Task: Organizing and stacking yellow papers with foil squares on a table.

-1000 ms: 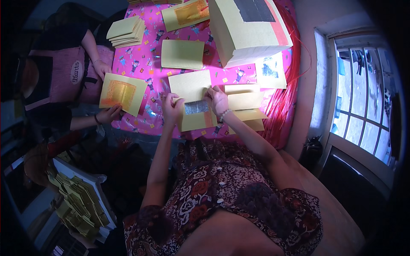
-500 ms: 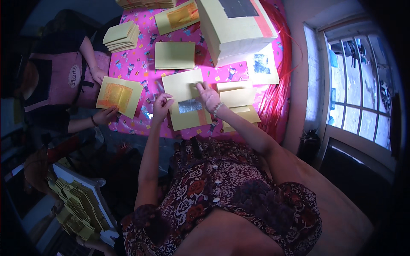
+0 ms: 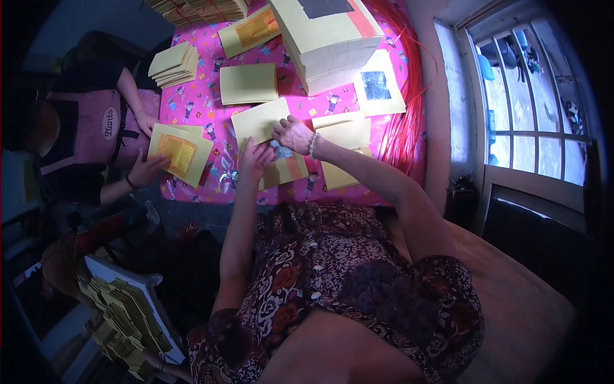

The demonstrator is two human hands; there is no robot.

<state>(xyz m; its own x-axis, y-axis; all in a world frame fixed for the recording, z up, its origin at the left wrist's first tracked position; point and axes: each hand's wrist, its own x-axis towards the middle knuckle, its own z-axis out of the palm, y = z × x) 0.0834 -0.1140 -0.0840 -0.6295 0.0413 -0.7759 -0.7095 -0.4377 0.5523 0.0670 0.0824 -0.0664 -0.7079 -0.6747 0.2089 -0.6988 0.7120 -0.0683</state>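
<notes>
A yellow paper sheet (image 3: 257,121) with a silver patch (image 3: 281,151) and a red band lies on the pink table in front of me. Its upper part covers some of the silver patch. My left hand (image 3: 256,158) is at the sheet's left edge, thumb and fingers closed on the paper. On the right edge, my right hand (image 3: 293,136), with a beaded bracelet at the wrist, has its fingers curled over the paper. A yellow stack (image 3: 248,84) lies just beyond, and folded yellow papers (image 3: 342,136) lie beside my right wrist.
A tall paper stack (image 3: 332,61) stands at the far side, with red strands (image 3: 404,121) along the right edge. At left, a co-worker's hands (image 3: 148,171) touch a yellow sheet with a gold patch (image 3: 176,155). More papers fill a tray (image 3: 128,313) lower left.
My right hand's stretched fingers have curled and moved left toward my left hand. The sheet's upper part now reaches lower over the silver patch. The whole view has shifted slightly.
</notes>
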